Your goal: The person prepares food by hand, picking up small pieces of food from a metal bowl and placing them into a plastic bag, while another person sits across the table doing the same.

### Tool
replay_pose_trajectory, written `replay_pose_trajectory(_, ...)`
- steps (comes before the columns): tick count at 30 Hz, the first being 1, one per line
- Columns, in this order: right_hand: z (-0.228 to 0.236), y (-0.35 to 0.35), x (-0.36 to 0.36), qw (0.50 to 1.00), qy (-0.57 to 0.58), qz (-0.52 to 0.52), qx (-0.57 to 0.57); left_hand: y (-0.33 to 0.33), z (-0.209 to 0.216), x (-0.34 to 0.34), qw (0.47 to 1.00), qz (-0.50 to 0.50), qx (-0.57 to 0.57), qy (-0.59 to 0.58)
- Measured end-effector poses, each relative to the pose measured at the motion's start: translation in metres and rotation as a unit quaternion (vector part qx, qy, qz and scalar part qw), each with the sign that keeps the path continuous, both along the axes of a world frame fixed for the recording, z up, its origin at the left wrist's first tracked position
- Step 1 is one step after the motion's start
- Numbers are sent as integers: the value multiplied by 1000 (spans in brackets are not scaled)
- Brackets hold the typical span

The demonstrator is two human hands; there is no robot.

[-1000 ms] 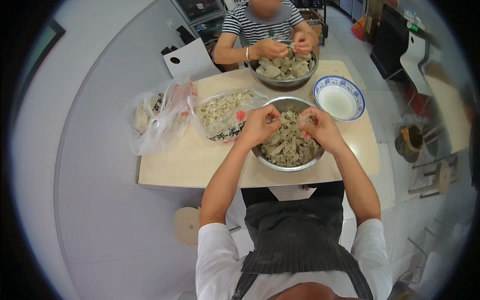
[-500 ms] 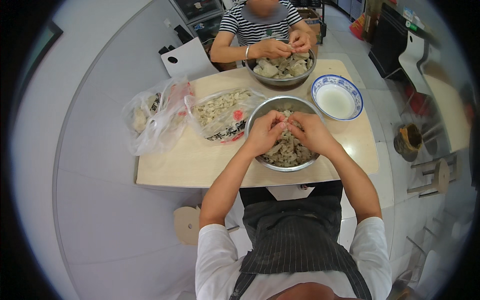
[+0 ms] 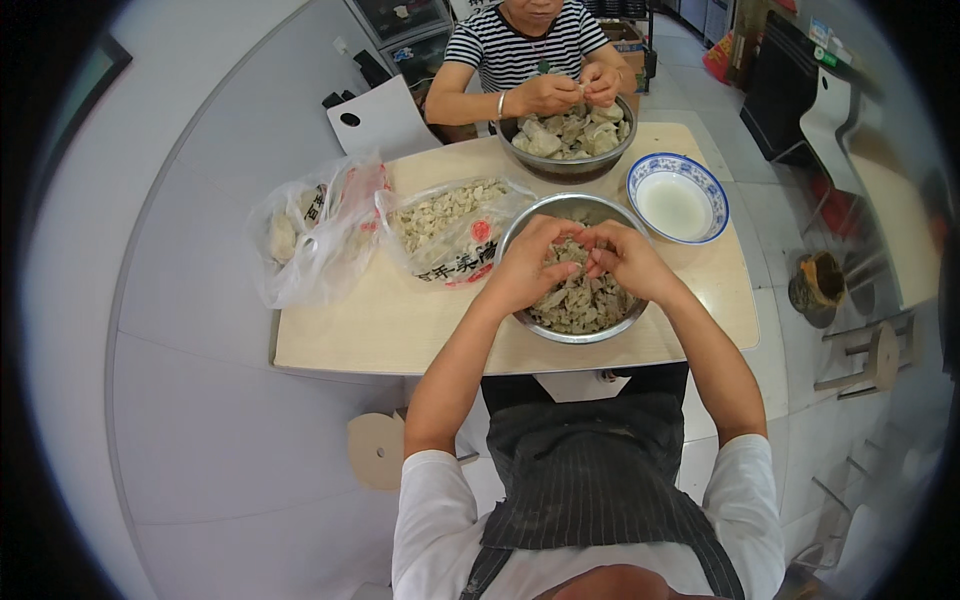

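Note:
A metal bowl [image 3: 520, 317] near the table's front edge holds a heap of torn, grey-green, leafy-looking pieces [image 3: 583, 305]; their exact kind I cannot make out. Over its middle, my left hand [image 3: 535, 265] and my right hand [image 3: 634, 264] face each other with fingers curved. On both, thumb and fingers stand apart, and no piece shows clearly held between them. To the left of the bowl lies an opened clear plastic bag [image 3: 425, 258] of small pale pieces [image 3: 440, 215].
Across the table [image 3: 400, 335], a co-worker's hands [image 3: 575, 92] pinch something over a second metal bowl [image 3: 570, 172] of larger pale-green pieces. A blue-and-white bowl [image 3: 718, 205] with cloudy liquid stands at right. Another plastic bag [image 3: 320, 265] hangs over the left edge; a stool [image 3: 372, 450] stands below.
My fingertips were pressed together over the bowl; now both hands have spread, thumbs apart from the fingers. The co-worker's hands remain over the far bowl.

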State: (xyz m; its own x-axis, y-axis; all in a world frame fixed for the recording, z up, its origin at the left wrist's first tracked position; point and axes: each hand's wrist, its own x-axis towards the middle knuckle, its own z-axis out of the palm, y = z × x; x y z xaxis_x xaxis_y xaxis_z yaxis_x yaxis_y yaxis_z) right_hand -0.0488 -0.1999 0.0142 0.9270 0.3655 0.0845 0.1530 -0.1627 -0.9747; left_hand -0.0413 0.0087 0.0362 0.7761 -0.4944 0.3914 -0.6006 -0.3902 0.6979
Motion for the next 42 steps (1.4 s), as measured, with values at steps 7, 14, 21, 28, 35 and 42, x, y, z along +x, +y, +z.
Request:
replay_pose_trajectory(7,-4,-2,3,994,51,-16,96,-4,2,5,984,8,7,177)
replay_pose_trajectory(14,11,10,-8,981,-115,-112,-108,-2,0,6,994,6,9,104)
replay_pose_trajectory(21,16,19,-3,992,-33,-118,15,-5,8,15,976,5,-38,215)
replay_pose_trajectory(28,16,18,-1,992,-72,-101,26,-5,15,17,975,-10,-57,215)
replay_pose_trajectory(35,24,23,-3,996,-47,-72,-6,4,22,13,982,1,-2,189)
replay_pose_trajectory(42,25,34,13,993,-60,-103,20,1,8,15,957,22,-175,231)
